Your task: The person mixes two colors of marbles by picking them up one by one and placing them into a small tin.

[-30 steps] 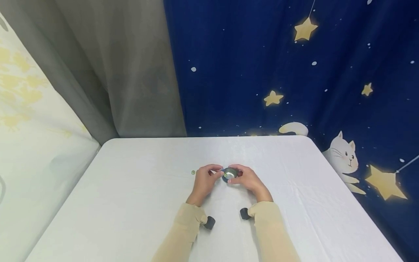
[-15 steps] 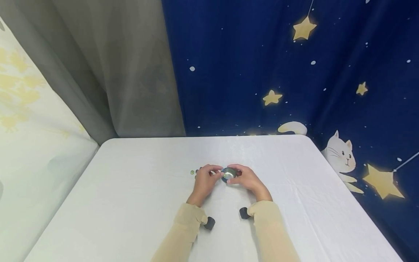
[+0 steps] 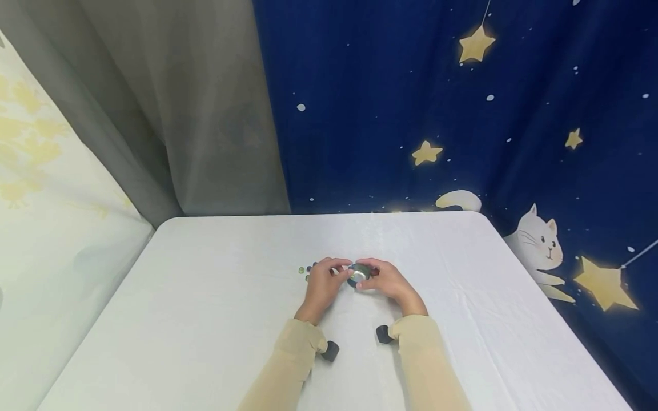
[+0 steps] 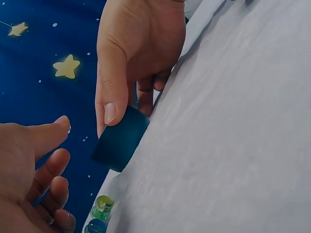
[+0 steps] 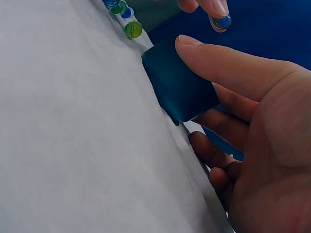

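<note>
Near the middle of the white table point(image 3: 205, 319), a short dark-teal cup point(image 3: 361, 276) stands with its mouth facing up and its shiny inside turned to the head camera. Little has changed over the last second: the cup sits where it sat, while the left hand point(image 3: 323, 281) has eased a touch nearer to it, so more of the loose marbles point(image 5: 132, 29) show beside that hand, where only one green marble point(image 3: 301, 270) was plain before. That suggests the same step is in hand, with a marble held at the cup and not yet let go. The left thumb and a fingertip are nearly together, pinching a small blue marble point(image 5: 222, 22) close by the cup's left side. The right hand point(image 3: 384, 279) grips the cup from the right, thumb on the near wall and fingers round the far side, parted about as wide as the cup itself. What lies inside the cup is too small to make out. Its axis runs straight up from the table, or nearly so, and being roughly as wide as tall it has no clear long axis; the round blue marble points no particular way
</note>
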The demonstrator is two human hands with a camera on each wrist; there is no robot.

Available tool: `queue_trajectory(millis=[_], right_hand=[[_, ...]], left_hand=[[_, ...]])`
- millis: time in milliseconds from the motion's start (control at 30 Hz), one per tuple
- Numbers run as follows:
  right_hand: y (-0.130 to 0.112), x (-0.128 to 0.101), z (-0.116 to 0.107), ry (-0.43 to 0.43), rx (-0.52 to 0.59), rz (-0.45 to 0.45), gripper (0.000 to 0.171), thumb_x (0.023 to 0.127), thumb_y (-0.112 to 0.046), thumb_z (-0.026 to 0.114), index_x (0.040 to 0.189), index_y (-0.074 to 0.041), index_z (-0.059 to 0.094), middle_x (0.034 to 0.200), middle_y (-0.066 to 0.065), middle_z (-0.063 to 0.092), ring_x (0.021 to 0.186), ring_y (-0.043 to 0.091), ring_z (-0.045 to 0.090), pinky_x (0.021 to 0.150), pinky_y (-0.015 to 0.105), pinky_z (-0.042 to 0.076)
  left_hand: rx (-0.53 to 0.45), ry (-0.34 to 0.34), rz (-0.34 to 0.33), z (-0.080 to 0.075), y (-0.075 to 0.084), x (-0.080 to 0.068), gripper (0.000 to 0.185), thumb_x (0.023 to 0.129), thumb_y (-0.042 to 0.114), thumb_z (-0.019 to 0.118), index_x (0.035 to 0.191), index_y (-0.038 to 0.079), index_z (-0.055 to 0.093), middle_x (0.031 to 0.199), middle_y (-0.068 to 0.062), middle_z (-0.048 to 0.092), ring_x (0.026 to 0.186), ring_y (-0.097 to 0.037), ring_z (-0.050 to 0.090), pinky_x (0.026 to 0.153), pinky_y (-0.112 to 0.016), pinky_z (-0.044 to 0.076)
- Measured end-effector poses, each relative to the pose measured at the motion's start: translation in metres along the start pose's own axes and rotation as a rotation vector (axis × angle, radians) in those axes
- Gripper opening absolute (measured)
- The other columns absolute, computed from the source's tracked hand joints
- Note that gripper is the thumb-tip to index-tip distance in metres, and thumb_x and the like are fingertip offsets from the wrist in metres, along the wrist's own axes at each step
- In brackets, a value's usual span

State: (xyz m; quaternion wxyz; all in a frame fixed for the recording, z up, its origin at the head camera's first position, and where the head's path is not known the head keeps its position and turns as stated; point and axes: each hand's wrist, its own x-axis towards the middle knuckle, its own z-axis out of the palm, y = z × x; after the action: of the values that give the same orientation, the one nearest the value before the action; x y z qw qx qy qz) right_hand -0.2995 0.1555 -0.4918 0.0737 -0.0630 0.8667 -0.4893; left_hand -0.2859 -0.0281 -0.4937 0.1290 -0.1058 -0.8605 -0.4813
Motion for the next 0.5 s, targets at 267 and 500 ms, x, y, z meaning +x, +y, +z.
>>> queue_trajectory(millis=[267, 500], right_hand=[[-0.001, 0.001, 0.002, 0.006, -0.013, 0.011, 0.057, 0.072, -0.022, 0.086, 0.125, -0.019, 0.065, 0.124, 0.003, 0.062, 0.111, 0.026, 0.056, 0.097, 0.051, 0.041], [-0.002, 0.001, 0.001, -0.006, 0.003, 0.003, 0.056, 0.073, -0.018, 0.085, 0.125, -0.018, 0.065, 0.118, 0.002, 0.064, 0.109, 0.024, 0.056, 0.097, 0.049, 0.04]], left_hand=[[-0.002, -0.021, -0.039, 0.0, 0.0, 0.002, 0.023, 0.083, 0.016, 0.078, 0.105, 0.017, 0.074, 0.078, 0.006, 0.059, 0.07, -0.011, 0.052, 0.064, -0.026, 0.045], [-0.006, -0.038, -0.059, -0.014, -0.003, 0.008, 0.022, 0.083, 0.016, 0.078, 0.104, 0.016, 0.074, 0.078, 0.006, 0.059, 0.072, -0.013, 0.052, 0.065, -0.029, 0.045]])
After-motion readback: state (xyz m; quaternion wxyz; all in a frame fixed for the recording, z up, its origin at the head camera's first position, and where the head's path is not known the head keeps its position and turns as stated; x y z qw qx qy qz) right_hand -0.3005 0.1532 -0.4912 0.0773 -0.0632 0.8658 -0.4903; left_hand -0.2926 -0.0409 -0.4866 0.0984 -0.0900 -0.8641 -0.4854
